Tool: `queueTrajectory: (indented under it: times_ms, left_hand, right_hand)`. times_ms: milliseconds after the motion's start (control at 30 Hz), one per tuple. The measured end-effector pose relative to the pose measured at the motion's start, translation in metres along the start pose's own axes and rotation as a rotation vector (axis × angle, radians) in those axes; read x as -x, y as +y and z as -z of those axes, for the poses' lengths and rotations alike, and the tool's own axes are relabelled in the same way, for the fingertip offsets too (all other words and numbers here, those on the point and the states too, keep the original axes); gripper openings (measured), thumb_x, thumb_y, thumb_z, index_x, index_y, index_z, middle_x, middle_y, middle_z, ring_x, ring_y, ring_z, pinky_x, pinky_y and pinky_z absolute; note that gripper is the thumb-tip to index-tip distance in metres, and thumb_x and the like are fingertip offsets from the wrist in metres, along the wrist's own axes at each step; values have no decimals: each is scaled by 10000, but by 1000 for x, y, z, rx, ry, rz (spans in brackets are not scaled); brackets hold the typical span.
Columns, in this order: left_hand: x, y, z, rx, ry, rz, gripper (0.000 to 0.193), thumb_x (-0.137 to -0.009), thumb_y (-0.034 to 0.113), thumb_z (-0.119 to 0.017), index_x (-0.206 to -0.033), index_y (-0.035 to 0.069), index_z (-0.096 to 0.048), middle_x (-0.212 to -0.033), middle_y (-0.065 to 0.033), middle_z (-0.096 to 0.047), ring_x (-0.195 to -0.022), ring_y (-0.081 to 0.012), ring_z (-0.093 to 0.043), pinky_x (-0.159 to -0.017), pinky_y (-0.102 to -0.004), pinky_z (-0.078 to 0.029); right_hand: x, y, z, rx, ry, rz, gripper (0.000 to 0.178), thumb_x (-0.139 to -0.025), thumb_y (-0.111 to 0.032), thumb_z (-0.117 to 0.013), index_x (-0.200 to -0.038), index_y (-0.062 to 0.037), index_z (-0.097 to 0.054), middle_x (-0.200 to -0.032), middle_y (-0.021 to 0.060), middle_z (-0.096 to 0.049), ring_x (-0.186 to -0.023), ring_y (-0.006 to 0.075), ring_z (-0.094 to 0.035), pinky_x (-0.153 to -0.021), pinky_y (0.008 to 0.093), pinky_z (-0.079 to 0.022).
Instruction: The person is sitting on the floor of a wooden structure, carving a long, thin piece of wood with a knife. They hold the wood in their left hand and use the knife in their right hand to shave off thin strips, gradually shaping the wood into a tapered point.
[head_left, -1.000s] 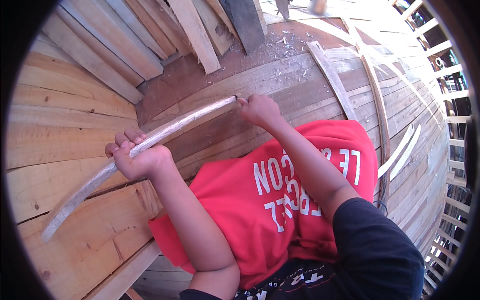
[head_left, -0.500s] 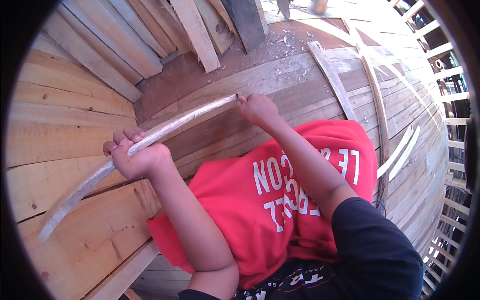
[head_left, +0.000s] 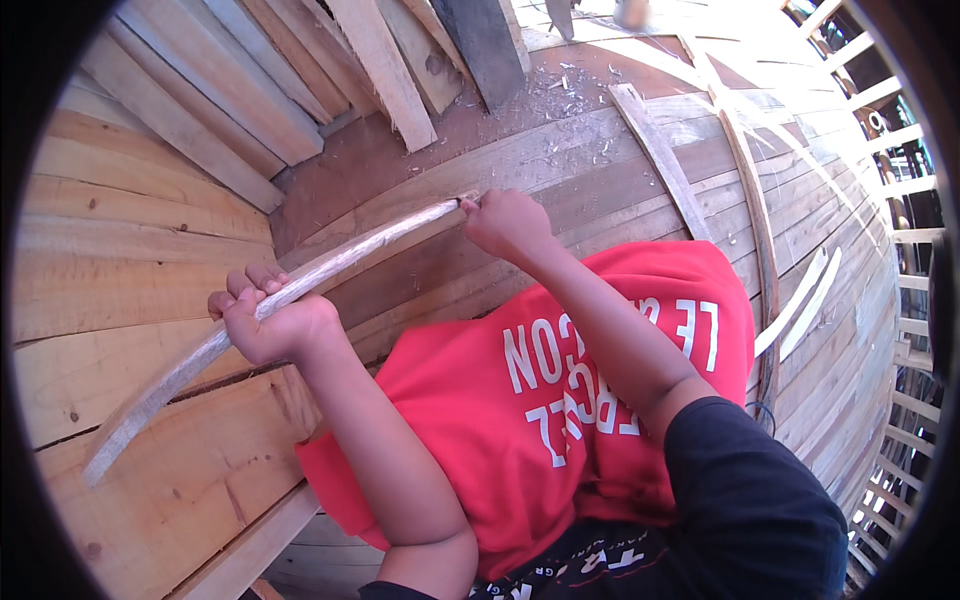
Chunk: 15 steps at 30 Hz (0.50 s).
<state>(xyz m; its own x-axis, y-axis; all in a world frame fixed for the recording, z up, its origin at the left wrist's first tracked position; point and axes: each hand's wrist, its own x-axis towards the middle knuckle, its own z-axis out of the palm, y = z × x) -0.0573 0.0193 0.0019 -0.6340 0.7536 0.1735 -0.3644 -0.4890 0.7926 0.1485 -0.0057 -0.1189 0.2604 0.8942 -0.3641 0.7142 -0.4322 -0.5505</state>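
A long, curved wooden strip (head_left: pixel 360 240) with a rough, pale face slants across in front of me. My left hand (head_left: pixel 265 318) is closed around it, nearer its lower left end, with the palm beneath and the fingers over the far side. At the strip's upper right end, my right hand (head_left: pixel 508 222) is closed in a pinch. Something small and dark shows at its fingertips against the tip; what it is, I cannot make out. Below the strip, a red cloth garment (head_left: pixel 470 360) with white lettering covers my lap.
Wooden planks (head_left: pixel 250 90) lean at the upper left beside a plank wall (head_left: pixel 140 290). Wood shavings (head_left: pixel 570 95) litter the plank floor (head_left: pixel 830 190). Two long battens (head_left: pixel 665 160) lie farther right, near two thin white strips (head_left: pixel 800 300). A slatted railing (head_left: pixel 910 235) lines the far right.
My right hand has shifted slightly left, still at the strip's upper end. The strip's lower end has moved slightly right; my left hand keeps its hold.
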Motion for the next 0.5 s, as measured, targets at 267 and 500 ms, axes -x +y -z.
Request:
queueTrajectory:
  times_ms: [267,500]
  left_hand:
    - [-2,0,1,17,7,-10,240,-645,120,-463,-709,162,-236,-614,2,-255,-537,-137,-298,-518,-275,-282]
    - [-2,1,4,21,-11,-1,245,-628,126,-476,-701,167,-246,-614,2,-281,-542,-137,-314,-515,-271,-287]
  right_hand:
    - [9,-8,9,32,-16,8,484,-973,-420,-436,-991,-14,-697,-1010,222,-688,-984,385,-660,-846,476,-519]
    - [3,0,16,17,1,-19,459,-965,-409,-455,-990,-22,-699,-1024,220,-687,-993,384,-658,-856,474,-518]
